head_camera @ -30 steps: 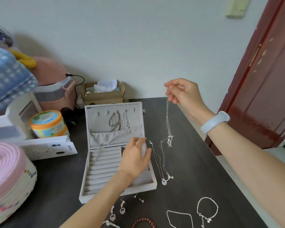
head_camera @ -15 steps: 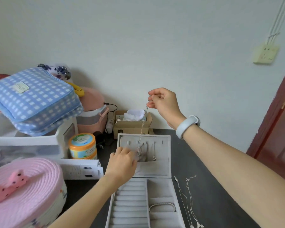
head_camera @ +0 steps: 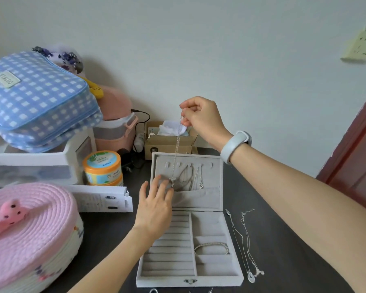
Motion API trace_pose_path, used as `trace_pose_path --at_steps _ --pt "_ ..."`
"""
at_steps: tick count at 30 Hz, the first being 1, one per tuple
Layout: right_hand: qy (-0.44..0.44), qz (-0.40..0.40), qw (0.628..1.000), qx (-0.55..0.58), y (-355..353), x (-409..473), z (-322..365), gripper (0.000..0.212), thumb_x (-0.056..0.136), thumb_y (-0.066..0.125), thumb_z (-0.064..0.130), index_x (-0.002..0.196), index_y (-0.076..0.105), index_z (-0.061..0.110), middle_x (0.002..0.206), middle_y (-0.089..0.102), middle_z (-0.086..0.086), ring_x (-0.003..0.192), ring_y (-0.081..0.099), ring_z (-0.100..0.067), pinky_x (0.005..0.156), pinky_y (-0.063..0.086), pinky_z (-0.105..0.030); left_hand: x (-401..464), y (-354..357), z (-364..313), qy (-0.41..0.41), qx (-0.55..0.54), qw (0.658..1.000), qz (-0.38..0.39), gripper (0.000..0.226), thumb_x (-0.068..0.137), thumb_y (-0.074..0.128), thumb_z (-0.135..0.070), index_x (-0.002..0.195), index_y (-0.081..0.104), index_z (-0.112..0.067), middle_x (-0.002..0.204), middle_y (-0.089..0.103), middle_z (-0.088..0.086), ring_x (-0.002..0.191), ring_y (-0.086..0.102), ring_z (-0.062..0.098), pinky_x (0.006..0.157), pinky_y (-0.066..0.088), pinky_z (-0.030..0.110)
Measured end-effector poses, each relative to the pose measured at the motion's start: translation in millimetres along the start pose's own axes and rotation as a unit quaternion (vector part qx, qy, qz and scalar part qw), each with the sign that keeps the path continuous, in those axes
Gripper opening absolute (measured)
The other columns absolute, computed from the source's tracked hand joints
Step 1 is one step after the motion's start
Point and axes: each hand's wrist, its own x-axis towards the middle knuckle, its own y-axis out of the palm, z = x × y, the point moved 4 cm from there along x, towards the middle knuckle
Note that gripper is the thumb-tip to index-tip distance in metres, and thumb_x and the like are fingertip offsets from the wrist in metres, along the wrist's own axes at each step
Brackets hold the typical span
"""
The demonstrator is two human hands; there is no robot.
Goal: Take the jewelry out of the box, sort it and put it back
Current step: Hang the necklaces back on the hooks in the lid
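An open grey jewelry box [head_camera: 217, 280] stands on the dark table, its lid [head_camera: 216, 199] upright at the back. My right hand [head_camera: 203, 118] pinches the top of a silver necklace [head_camera: 176, 149] that hangs down in front of the lid. My left hand [head_camera: 156, 206] reaches to the lid's left side, its fingertips at the necklace's pendant. Several chains [head_camera: 195, 176] hang from hooks in the lid above a fabric pocket. A silver bracelet [head_camera: 211, 246] lies in a right-hand compartment. Two necklaces [head_camera: 244, 246] lie on the table to the right of the box.
At left stand a pink woven basket [head_camera: 28, 229], a white flat carton [head_camera: 99, 198], an orange-lidded tub [head_camera: 103, 166], a white bin carrying a blue checked bag [head_camera: 38, 98], and a pink appliance [head_camera: 116, 123]. A cardboard box [head_camera: 167, 144] sits behind the lid. A red door [head_camera: 357, 166] is at right.
My right hand carried the hanging necklace from the table's right side over to the lid. My left hand rose from the tray to the pendant. The camera tilted up and left.
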Motion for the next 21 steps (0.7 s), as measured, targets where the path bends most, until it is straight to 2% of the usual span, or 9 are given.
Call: trace_pose_path --at_steps 4,7,9,11,13,16,19,21 --pt "0.017 0.095 0.989 -0.109 11.2 -10.4 -36.9 0.02 0.086 0.051 0.006 0.077 0.061 0.02 0.067 0.06 0.004 0.06 0.056 -0.008 0.064 0.048 -0.022 -6.9 1.0 0.2 -0.003 -0.025 1.0 -0.004 0.041 0.056 0.079 -0.013 0.095 0.065 -0.012 0.115 0.062 0.01 0.125 0.034 0.031 0.092 0.044 0.054" --pt "0.008 0.155 0.975 -0.158 21.9 -18.9 -58.7 0.014 0.087 0.053 0.004 0.092 0.066 0.007 0.068 0.056 0.01 0.06 0.053 0.003 0.06 0.041 -0.004 -9.9 1.6 0.1 -0.011 -0.042 0.999 -0.017 0.038 0.06 0.076 -0.011 0.095 0.063 -0.013 0.118 0.061 0.011 0.127 0.033 0.03 0.093 0.044 0.053" --pt "0.0 0.175 0.969 -0.175 25.7 -22.1 -69.2 0.015 0.087 0.052 0.003 0.095 0.065 0.006 0.073 0.058 0.006 0.071 0.056 -0.004 0.065 0.041 -0.007 -11.9 4.8 0.2 -0.011 -0.045 0.999 -0.027 0.034 0.065 0.069 -0.013 0.098 0.062 -0.013 0.121 0.059 0.012 0.128 0.032 0.03 0.094 0.043 0.053" --pt "-0.013 0.189 0.962 -0.195 29.1 -24.6 -78.2 0.017 0.088 0.049 0.004 0.097 0.063 0.007 0.078 0.059 0.004 0.076 0.057 -0.01 0.071 0.045 -0.016 -14.2 8.9 1.0 -0.01 -0.048 0.998 -0.039 0.03 0.073 0.051 -0.015 0.102 0.058 -0.013 0.125 0.057 0.013 0.129 0.031 0.03 0.095 0.042 0.053" --pt "-0.035 0.183 0.957 -0.222 31.7 -26.1 -86.3 0.016 0.088 0.05 0.006 0.097 0.063 0.009 0.077 0.058 0.006 0.073 0.054 -0.009 0.076 0.048 -0.027 -16.2 13.7 1.5 -0.011 -0.05 0.998 -0.044 0.035 0.074 0.039 -0.017 0.104 0.056 -0.013 0.127 0.056 0.013 0.13 0.031 0.031 0.097 0.041 0.052" --pt "-0.08 0.146 0.956 -0.241 34.0 -28.0 -95.6 0.012 0.087 0.054 0.007 0.093 0.064 0.007 0.082 0.063 -0.002 0.077 0.054 -0.014 0.081 0.049 -0.035 -17.9 17.4 0.6 -0.015 -0.055 0.997 -0.049 0.036 0.074 0.042 -0.016 0.107 0.056 -0.012 0.129 0.054 0.014 0.132 0.03 0.031 0.099 0.039 0.052" --pt "-0.172 0.121 0.937 -0.279 40.2 -31.8 -99.0 0.009 0.086 0.055 0.006 0.087 0.064 0.004 0.083 0.066 -0.007 0.079 0.053 -0.018 0.073 0.048 -0.036 -18.4 18.0 -0.2 -0.019 -0.059 0.997 -0.054 0.036 0.074 0.044 -0.015 0.107 0.056 -0.012 0.131 0.053 0.013 0.133 0.029 0.031 0.1 0.038 0.052" --pt "-0.253 0.094 0.911 -0.312 44.0 -35.2 -99.0 0.014 0.086 0.052 0.01 0.081 0.064 0.004 0.078 0.066 -0.006 0.077 0.051 -0.017 0.063 0.046 -0.029 -19.7 17.6 0.1 -0.021 -0.061 0.997 -0.053 0.036 0.074 0.046 -0.015 0.108 0.055 -0.012 0.132 0.053 0.013 0.133 0.028 0.03 0.1 0.037 0.052"
